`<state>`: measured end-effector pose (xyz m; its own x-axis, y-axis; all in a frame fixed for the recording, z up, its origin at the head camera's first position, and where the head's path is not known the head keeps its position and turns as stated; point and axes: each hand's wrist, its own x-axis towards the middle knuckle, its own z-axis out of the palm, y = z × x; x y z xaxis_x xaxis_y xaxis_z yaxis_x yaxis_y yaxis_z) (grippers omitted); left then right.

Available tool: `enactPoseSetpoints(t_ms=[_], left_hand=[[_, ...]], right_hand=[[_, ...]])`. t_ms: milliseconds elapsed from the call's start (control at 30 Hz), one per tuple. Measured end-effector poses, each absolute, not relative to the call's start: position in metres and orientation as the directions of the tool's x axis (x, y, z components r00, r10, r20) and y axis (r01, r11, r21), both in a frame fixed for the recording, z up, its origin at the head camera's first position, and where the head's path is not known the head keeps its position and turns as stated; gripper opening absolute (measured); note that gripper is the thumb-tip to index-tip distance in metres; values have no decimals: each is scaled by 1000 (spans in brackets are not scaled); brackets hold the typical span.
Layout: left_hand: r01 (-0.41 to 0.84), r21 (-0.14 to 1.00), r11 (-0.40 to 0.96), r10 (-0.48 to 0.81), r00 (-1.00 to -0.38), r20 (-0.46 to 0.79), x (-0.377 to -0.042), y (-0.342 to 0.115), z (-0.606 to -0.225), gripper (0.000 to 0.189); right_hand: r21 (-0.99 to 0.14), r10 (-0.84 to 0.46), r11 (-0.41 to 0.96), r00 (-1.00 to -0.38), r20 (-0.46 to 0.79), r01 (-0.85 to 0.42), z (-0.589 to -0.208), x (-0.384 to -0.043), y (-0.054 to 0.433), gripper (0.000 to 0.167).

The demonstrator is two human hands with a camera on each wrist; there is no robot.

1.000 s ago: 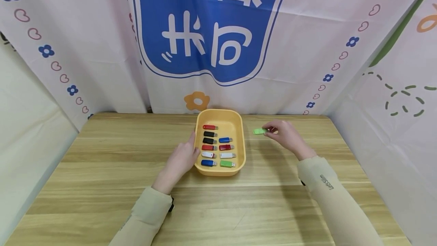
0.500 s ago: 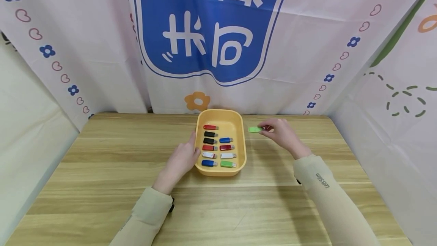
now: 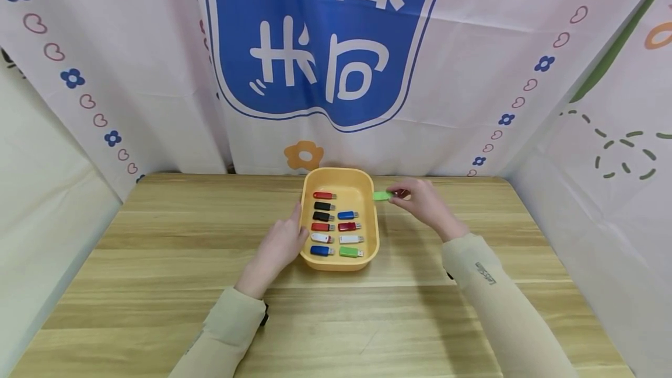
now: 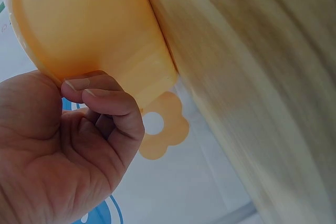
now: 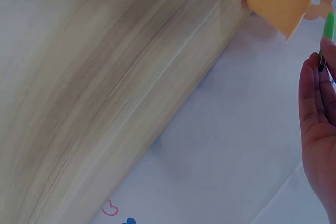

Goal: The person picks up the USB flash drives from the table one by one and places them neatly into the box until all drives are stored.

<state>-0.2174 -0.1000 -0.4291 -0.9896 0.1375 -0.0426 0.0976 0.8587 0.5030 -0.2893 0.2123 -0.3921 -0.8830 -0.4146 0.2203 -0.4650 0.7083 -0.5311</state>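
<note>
The yellow tray (image 3: pixel 361 194) stands at the table's far side, with USB sticks lying in two columns inside. My left hand (image 3: pixel 280 242) holds its left rim; in the left wrist view the fingers (image 4: pixel 113 100) curl against the outer wall. Between thumb and fingertips, my right hand (image 3: pixel 424 202) pinches a light green USB stick (image 3: pixel 381 196), whose far end overlaps the tray's right rim. The right wrist view shows this stick's dark connector end between the fingers. A red USB stick (image 3: pixel 324 195) tops the left column; a blue one (image 3: pixel 347 214) tops the right.
Another green USB stick (image 3: pixel 350 252) lies at the tray's near right, beside a blue one (image 3: pixel 322 250). The wooden table (image 3: pixel 173 238) ends at a printed cloth (image 3: pixel 446 74) hanging close behind the tray. Cloth also hangs at both sides.
My right hand has moved left with the light green USB stick, from beside the tray to its right rim. The left hand and tray have stayed in place.
</note>
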Motion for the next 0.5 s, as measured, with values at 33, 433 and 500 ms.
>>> enactPoseSetpoints(t_ms=[33, 433, 500], left_hand=[[95, 504, 858, 136, -990, -45, -217, -100, -429, 66], [82, 504, 860, 130, -990, -61, -217, -100, -428, 66], [84, 505, 859, 131, -990, -59, -217, -100, -428, 66]], right_hand=[[-532, -414, 708, -883, 220, -465, -392, -290, 210, 23], [-533, -433, 689, -868, 241, -492, -397, -294, 186, 21], [-535, -426, 694, -874, 232, -481, -398, -294, 182, 21]])
